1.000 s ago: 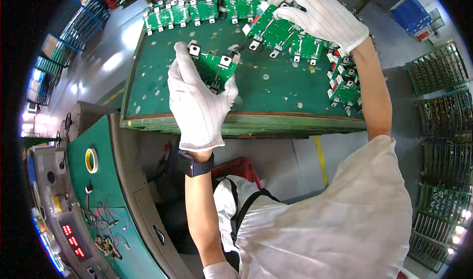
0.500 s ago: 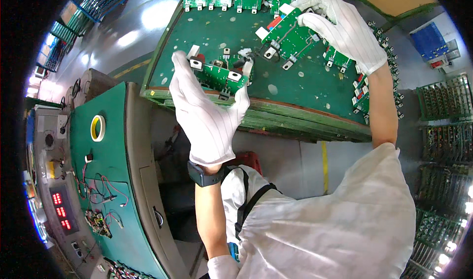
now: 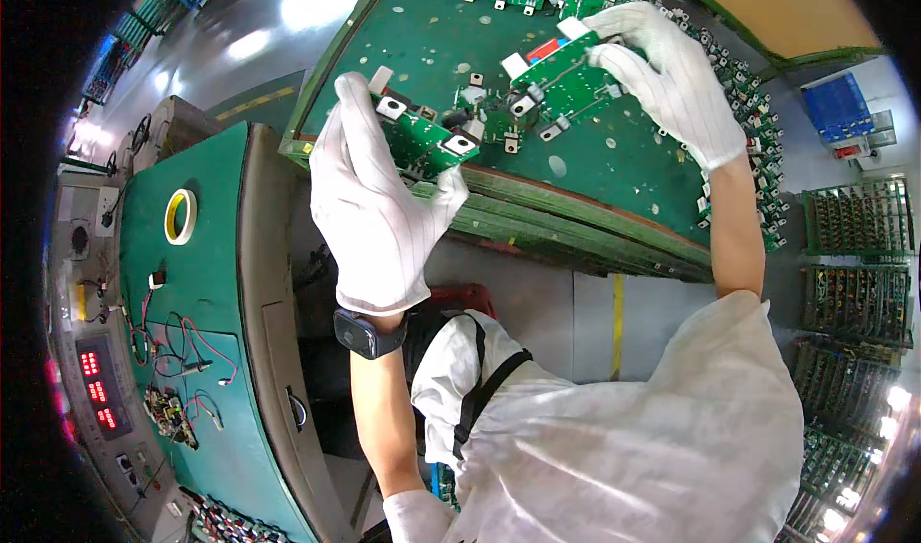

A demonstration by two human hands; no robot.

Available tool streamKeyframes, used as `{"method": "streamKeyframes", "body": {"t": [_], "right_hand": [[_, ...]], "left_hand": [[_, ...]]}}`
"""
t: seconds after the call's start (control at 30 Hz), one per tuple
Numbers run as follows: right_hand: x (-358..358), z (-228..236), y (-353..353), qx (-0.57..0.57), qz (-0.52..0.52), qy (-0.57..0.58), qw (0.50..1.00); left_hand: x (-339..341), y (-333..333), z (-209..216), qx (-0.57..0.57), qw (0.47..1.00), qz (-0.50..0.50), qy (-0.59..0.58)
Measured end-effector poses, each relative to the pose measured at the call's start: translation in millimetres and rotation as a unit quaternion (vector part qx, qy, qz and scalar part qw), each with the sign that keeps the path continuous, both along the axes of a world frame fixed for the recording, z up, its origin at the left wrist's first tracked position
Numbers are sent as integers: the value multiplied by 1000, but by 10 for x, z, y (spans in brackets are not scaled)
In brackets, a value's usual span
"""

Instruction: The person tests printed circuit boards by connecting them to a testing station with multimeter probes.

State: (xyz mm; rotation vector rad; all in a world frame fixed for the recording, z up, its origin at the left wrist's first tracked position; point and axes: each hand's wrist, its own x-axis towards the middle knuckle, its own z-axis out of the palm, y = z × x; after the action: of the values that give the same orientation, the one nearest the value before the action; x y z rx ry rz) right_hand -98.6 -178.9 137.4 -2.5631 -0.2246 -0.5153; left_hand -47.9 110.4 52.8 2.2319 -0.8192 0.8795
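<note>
My left hand point(image 3: 369, 212) gripped one green circuit board point(image 3: 422, 140) above the bench point(image 3: 614, 174); my right hand point(image 3: 672, 78) pinched another board point(image 3: 566, 73). Either could have slipped through smooth gloves.

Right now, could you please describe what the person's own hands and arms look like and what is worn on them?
Both the left hand and the right hand wear white fabric gloves with fine pinstripes that cover the fingers and end at the wrist. A dark smartwatch on a dark band sits just below the left glove's cuff. The forearms are bare; a loose white short-sleeved garment starts near the elbows.
</note>
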Motion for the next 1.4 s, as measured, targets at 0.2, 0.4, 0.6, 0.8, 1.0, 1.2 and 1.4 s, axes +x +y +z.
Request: {"method": "streamKeyframes", "body": {"t": [0.2,0.4,0.6,0.8,1.0,1.2,1.4], "right_hand": [[227,-133,345,87,32,38,995],[460,-115,741,28,119,46,991],[580,-663,1732,193,278,74,938],[3,-1859,3095,164,418,375,811],[-420,-2892,3840,-23,551,320,771],[-219,-2930,3960,-67,558,362,743],[-148,-2342,3962,-29,491,464,737]], "left_hand": [[59,209,59,-13,999,29,2],[-86,681,91,21,994,87,56],[-878,1538,-308,-126,959,124,223],[-2489,2383,-1333,-235,825,311,409],[-3359,2458,-1979,-148,769,431,448],[-3234,2395,-1982,-90,790,449,407],[-3235,2392,-1452,-224,793,402,398]]}}
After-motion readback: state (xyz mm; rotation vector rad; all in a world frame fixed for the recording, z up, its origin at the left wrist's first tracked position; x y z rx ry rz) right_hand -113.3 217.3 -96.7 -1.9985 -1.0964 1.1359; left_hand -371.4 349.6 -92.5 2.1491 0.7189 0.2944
